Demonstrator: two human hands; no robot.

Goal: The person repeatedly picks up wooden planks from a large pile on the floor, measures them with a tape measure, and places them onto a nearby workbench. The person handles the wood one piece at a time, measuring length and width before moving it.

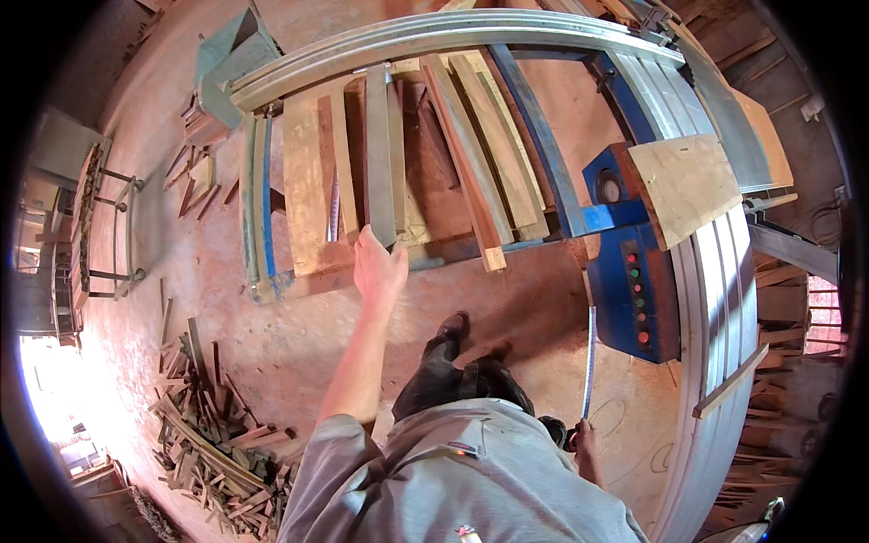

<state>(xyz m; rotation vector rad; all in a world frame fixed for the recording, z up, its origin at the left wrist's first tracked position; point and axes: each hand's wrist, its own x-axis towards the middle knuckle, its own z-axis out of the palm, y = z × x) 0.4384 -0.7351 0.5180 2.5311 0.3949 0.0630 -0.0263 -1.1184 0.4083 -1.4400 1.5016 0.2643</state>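
Note:
My left hand (380, 271) is closed around the near end of a long greyish wooden board (379, 163), which lies across a blue metal frame with other boards. Low at my right side, my right hand (587, 442) grips a tape measure. Its pale blade (591, 353) sticks out, reaching up beside the blue control panel. The tape's case is mostly hidden by the hand. Left of the greyish board lie a narrow plank (340, 163) and a wide light panel (303, 181). To its right rest several brown boards (466, 163).
A blue control panel (638, 290) with coloured buttons stands at the right, beside a long metal rail table (724, 299). A plywood piece (685, 185) sits over it. Wood offcuts (226, 452) are heaped on the floor at lower left. A wheeled rack (113, 226) stands far left.

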